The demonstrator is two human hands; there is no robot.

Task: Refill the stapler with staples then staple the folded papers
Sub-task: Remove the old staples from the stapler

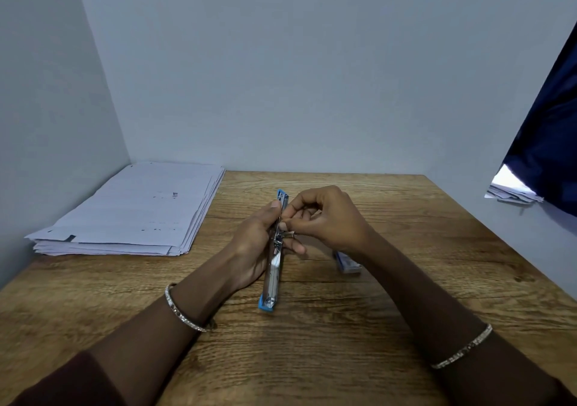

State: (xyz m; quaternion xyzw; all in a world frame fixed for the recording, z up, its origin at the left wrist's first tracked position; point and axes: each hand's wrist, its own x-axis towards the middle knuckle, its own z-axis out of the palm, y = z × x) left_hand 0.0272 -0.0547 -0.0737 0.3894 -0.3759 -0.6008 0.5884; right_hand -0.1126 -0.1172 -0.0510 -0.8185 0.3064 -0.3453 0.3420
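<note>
Loading step: looks like mid-refill to me. The stapler is swung fully open, so the metal channel faces up where fingers can get at it.
Left hand: wrapped around the stapler's middle from the left, thumb lying up along the rail. Pretty sure that's just to keep it steady while the other hand does the fiddly bit.
Right hand: fingertips pinched together right at the channel, just beside the left thumb. What's in the pinch is too small to make out; my guess is staples.
Stapler spot: dead centre between both hands, pointing away from the person, near blue end low over the counter. Can't tell if it touches the wood.
Staple box: lying on the counter just beside the right wrist, partly hidden by it. Handy reach, makes sense.
Stack of papers: far left corner against the wall, well apart from the hands, probably parked until stapling time. Can't tell if they're folded.
Extra: more papers peek out under a dark blue cloth at the right edge.
</note>
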